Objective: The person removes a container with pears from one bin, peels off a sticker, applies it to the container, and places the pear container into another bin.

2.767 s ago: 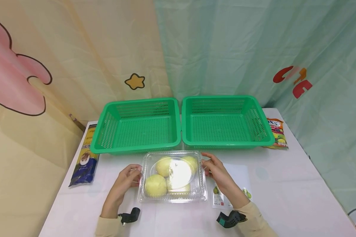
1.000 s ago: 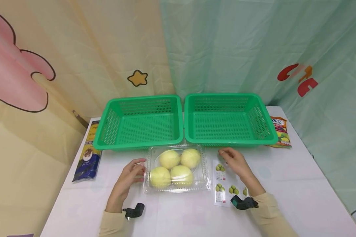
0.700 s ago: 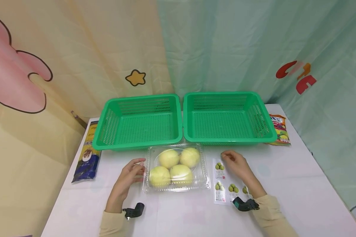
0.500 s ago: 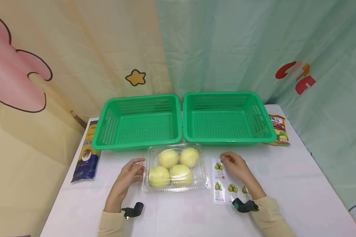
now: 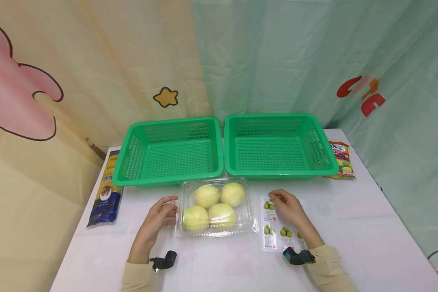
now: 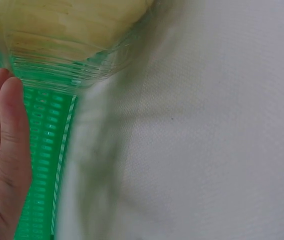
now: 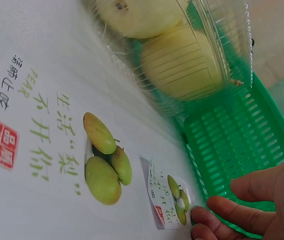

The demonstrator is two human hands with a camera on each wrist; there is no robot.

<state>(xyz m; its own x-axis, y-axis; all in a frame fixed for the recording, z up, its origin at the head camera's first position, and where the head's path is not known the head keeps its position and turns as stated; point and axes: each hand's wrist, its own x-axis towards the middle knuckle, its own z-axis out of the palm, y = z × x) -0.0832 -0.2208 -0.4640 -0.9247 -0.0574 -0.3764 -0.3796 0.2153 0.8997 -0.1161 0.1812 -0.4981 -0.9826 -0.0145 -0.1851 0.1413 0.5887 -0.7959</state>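
Note:
A clear plastic clamshell box (image 5: 216, 207) holding several pale yellow pears (image 5: 222, 215) sits closed on the table, just in front of the baskets. Against its left side rests my left hand (image 5: 156, 221), thumb and fingers fairly straight near the rim. To the right of the box lies a white sheet of pear stickers (image 5: 277, 239), printed with green pears and lettering. My right hand (image 5: 290, 209) is over the sheet's far part and pinches the edge of the top left pear sticker (image 7: 169, 197). In the right wrist view that sticker's near edge looks slightly lifted. The hand covers part of the sheet.
Two green plastic baskets (image 5: 168, 178) (image 5: 281, 173) stand side by side behind the box, with nothing inside. A blue and yellow packet (image 5: 106, 198) lies at the left, and a colourful snack bag (image 5: 343, 160) at the right. Curtains hang behind.
My right hand has let go of the box's right side and moved right to the sticker sheet, then shifted slightly nearer. The box is lower on the table; my left hand stays beside it.

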